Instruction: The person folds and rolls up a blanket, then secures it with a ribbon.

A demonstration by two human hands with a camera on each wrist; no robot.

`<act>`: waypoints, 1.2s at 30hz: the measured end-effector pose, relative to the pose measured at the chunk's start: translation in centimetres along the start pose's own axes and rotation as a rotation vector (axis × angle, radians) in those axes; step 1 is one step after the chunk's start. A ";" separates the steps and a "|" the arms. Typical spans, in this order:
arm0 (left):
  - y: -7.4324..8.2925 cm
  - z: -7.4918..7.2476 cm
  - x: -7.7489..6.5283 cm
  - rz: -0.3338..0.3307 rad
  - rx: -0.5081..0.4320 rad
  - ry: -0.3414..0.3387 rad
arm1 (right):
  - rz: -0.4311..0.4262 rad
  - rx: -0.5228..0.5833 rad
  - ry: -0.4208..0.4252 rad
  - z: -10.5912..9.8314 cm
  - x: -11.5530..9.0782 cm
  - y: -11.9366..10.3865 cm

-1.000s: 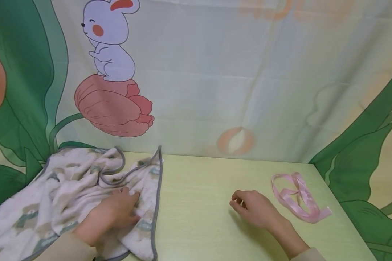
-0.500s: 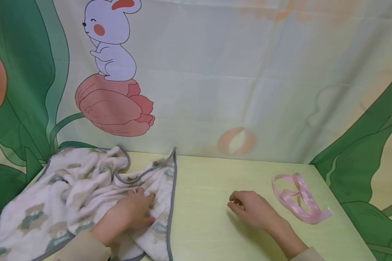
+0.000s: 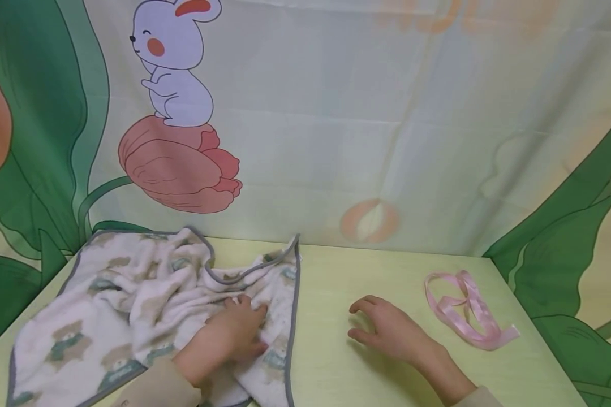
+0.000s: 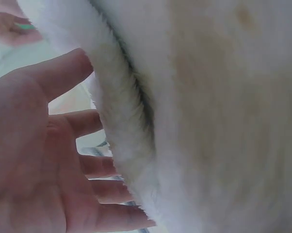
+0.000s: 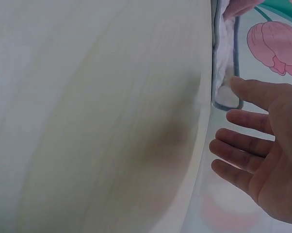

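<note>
A fluffy white blanket (image 3: 147, 299) with bear prints and a grey trim lies rumpled on the left half of the table. On its right part rests my left hand (image 3: 234, 333), fingers spread over the cloth; in the left wrist view the fingertips (image 4: 114, 191) of this hand touch a thick fold of the fleece. To the right of the blanket's grey edge, my right hand (image 3: 387, 328) hovers over the table with its fingers apart and nothing held. The right wrist view shows the same right hand (image 5: 267, 150) with its palm bare.
A loosely looped pink ribbon (image 3: 463, 311) lies on the pale yellow-green table (image 3: 326, 282) at the right, beyond my right hand. Behind the table hangs a printed cloth backdrop (image 3: 305, 141) with a rabbit and tulips.
My left hand has slid rightward, carrying the blanket's right side along with it over the table. My right hand has shifted slightly left and its fingers have spread. The ribbon stays put.
</note>
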State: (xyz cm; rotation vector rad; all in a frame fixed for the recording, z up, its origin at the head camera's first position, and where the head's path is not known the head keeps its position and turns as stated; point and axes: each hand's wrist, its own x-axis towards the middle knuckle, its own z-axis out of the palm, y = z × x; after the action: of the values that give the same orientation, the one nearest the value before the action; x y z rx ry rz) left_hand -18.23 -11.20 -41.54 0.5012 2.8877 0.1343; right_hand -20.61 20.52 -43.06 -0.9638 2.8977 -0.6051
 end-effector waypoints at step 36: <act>7.4 1.2 2.0 -0.024 0.126 -0.038 | -0.069 -0.022 -0.056 1.2 2.0 -1.5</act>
State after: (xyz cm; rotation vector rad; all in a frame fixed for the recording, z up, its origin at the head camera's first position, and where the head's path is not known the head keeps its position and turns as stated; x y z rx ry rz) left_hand -17.39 -3.49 -42.20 0.4851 2.8762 -0.0610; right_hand -21.22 17.81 -43.38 -1.0697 2.8379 -0.5421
